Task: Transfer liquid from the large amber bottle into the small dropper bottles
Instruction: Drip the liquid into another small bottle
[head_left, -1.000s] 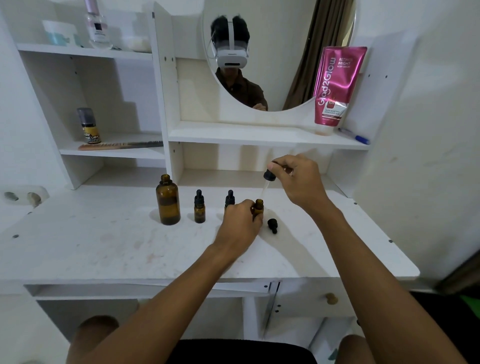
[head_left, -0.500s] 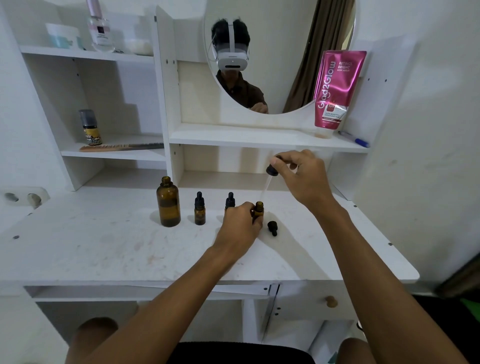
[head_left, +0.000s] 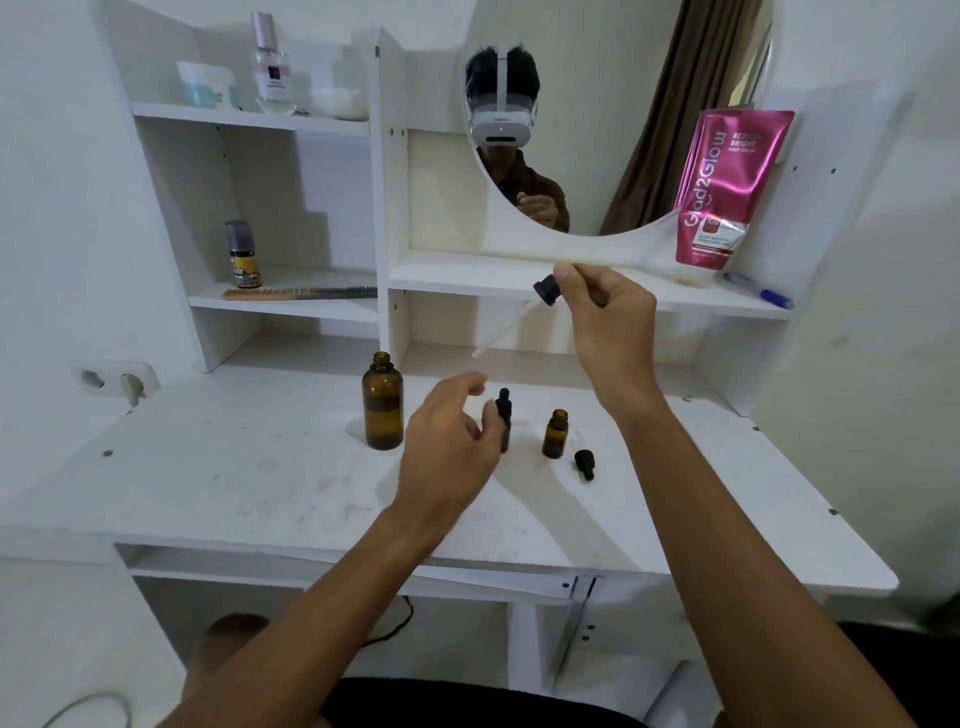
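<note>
The large amber bottle (head_left: 383, 401) stands uncapped on the white desk (head_left: 249, 467). To its right my left hand (head_left: 447, 447) hovers with fingers apart, holding nothing, and partly hides a capped small dropper bottle (head_left: 503, 415); another small bottle is hidden behind it. An open small amber bottle (head_left: 555, 434) stands free further right, with a loose black dropper cap (head_left: 584, 463) lying beside it. My right hand (head_left: 602, 317) is raised above the desk and pinches a dropper (head_left: 524, 312) by its black bulb, the glass tube slanting down to the left.
Behind the desk rise white shelves (head_left: 291, 306) with a comb (head_left: 298, 292), a small spray bottle (head_left: 243, 254) and jars on top. A round mirror (head_left: 613, 104), a pink tube (head_left: 727, 192) and a blue pen (head_left: 758, 291) are at the back right. A wall socket (head_left: 114, 382) sits left.
My left hand has let go of the open small bottle and moved left, opening. My right hand has lifted the dropper up and away from that bottle's neck.
</note>
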